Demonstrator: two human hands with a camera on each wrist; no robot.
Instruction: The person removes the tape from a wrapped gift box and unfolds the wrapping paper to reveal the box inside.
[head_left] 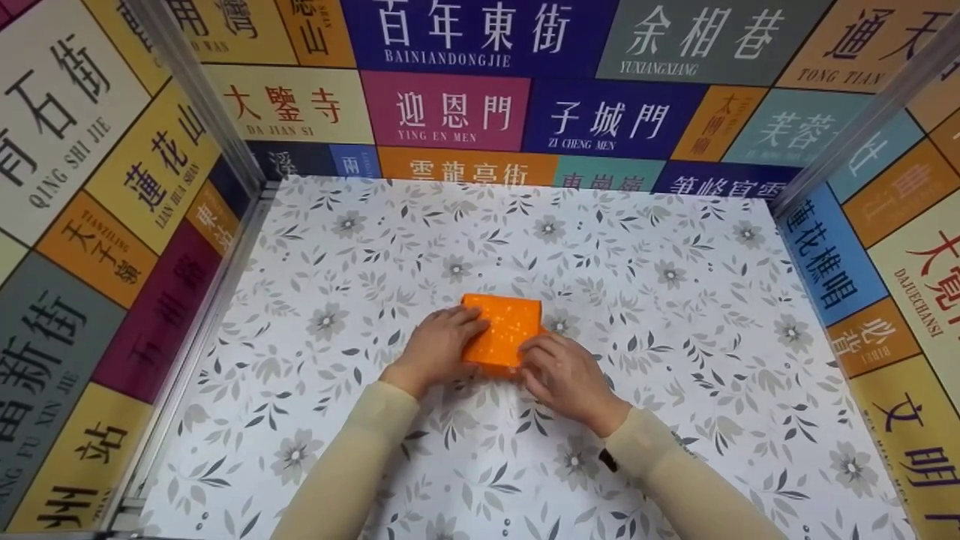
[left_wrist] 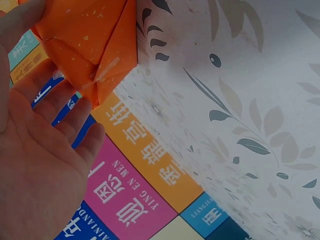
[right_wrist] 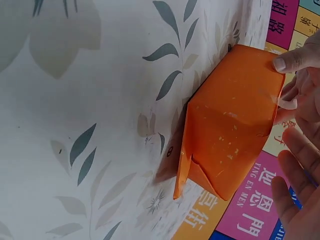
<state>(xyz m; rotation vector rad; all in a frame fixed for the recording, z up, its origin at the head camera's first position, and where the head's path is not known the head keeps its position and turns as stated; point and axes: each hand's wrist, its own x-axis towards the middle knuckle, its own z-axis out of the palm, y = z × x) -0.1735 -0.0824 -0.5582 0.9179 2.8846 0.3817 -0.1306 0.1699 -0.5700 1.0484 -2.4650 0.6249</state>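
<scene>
Left hand (head_left: 435, 349) lies flat with relaxed fingers on the orange folded paper (head_left: 504, 330); right hand (head_left: 562, 379) pinches its 5 o'clock edge; open floral tabletop (head_left: 675, 247) all around

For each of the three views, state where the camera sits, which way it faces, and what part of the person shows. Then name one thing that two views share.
Head: worn on the head, looks forward and down at the table; both hands, left hand and right hand, and sleeves show.
Left wrist: looks along the palm; open palm, fingers beside the orange paper.
Right wrist: looks past the right hand's fingers on the paper.
Shared: all views show the orange paper.
</scene>
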